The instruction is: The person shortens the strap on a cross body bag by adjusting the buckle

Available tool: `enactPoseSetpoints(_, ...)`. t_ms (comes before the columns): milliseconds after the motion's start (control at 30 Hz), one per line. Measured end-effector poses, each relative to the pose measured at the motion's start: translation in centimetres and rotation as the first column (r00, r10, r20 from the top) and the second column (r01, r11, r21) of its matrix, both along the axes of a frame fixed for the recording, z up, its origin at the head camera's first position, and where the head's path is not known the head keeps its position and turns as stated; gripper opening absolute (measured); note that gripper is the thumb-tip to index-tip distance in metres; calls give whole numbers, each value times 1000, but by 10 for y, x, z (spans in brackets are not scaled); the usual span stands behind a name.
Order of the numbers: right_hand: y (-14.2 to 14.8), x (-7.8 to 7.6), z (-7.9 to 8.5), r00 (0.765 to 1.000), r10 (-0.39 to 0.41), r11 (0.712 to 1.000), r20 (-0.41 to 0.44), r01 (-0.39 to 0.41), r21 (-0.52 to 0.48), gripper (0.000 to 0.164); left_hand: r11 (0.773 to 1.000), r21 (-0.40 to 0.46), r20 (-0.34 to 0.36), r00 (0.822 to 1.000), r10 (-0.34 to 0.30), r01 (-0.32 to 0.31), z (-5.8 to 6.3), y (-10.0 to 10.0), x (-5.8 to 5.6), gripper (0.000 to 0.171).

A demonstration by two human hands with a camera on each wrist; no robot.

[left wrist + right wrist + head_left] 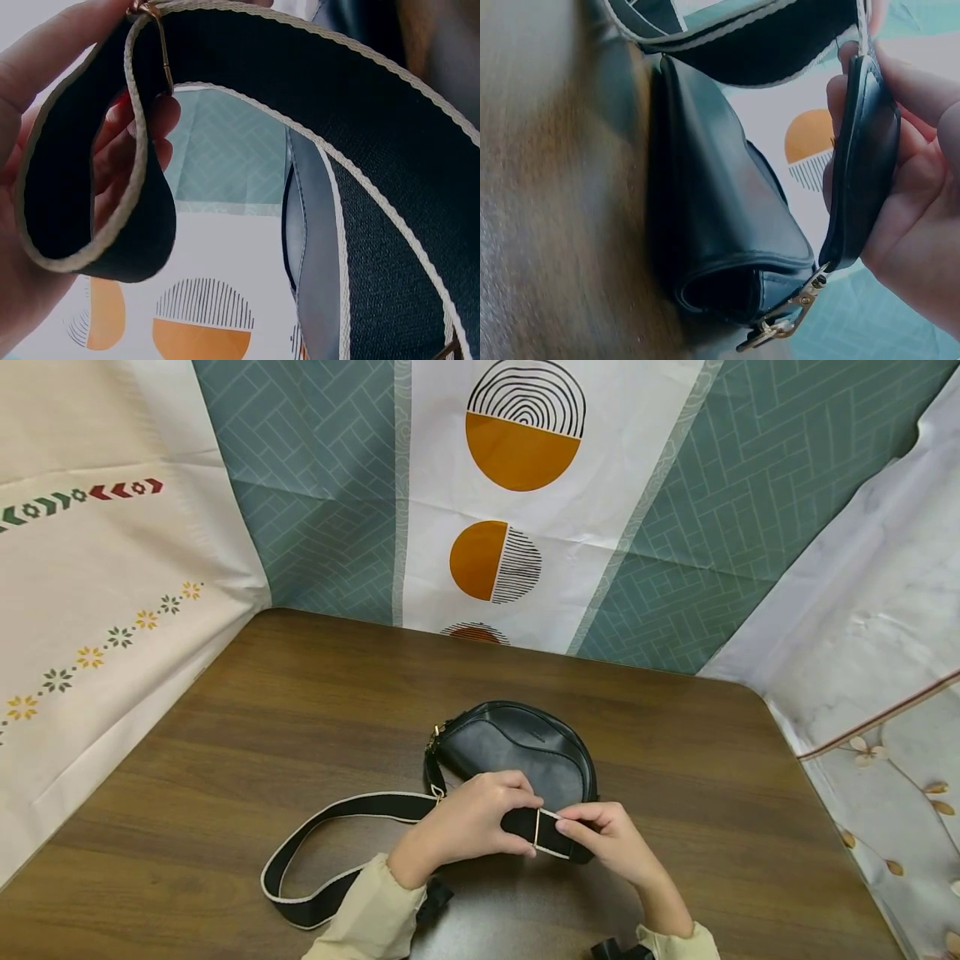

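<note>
A small black leather handbag (pixel 517 747) rests on the wooden table, with a wide black shoulder strap (pixel 375 807) edged in white. My left hand (pixel 476 818) pinches the strap beside its thin gold slider (pixel 537 828). In the left wrist view, a folded loop of strap (pixel 56 180) hangs within that hand's fingers, below the gold slider (pixel 166 64). My right hand (pixel 615 843) holds the strap just right of the slider. The right wrist view shows its thumb and fingers around the strap's leather end (pixel 866 150), which joins the handbag (pixel 712 180) through a gold clasp (pixel 802 300).
The strap's long loop curves over the brown table (pixel 210 777) to the left of the hands. A patterned cloth (pixel 330 510) hangs behind the table's far edge, and pale cloths hang at the left (pixel 112 635) and right (pixel 885 610). Black bands circle both wrists.
</note>
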State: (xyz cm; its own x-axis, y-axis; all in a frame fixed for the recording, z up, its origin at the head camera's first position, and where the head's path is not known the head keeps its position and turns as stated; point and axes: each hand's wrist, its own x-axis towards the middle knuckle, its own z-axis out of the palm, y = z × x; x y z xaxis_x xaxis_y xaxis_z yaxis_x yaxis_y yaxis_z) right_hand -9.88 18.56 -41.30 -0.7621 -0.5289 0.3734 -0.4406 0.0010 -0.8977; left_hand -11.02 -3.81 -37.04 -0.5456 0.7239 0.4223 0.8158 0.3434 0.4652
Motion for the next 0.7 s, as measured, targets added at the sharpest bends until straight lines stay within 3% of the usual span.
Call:
enactPoseSetpoints(300,-10,3,2,1000,-23,999,-2,23,-24,15,1000,-8,-25,1000,1,-1,-3,7,1,42)
enactPoseSetpoints(600,-14,7,4,989,-128,992,78,127,16,8,1000,22,-57,998,-5,6,-5,6,-1,41)
enactPoseSetpoints(700,-11,7,3,991,-105,994,81,104,14,10,999,41,-74,997,-14,17,-5,5,-1,41)
